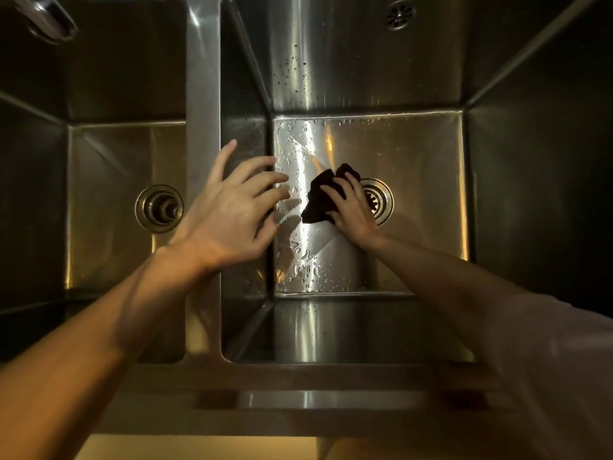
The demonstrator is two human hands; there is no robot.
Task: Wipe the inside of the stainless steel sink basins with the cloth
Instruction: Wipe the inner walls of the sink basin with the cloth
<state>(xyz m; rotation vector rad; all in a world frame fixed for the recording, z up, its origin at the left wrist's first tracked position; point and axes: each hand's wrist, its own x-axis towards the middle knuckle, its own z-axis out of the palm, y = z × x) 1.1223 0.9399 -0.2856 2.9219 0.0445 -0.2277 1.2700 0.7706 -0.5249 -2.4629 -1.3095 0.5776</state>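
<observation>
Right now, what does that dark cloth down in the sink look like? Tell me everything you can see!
The cloth is very dark, almost black, and looks soft. It is scrunched into a crumpled lump, not spread flat. It lies on the wet, shiny floor of the right basin, just left of the round drain. The right hand presses on it, fingers over its right part. The left hand is apart from it, fingers spread, holding nothing.
</observation>
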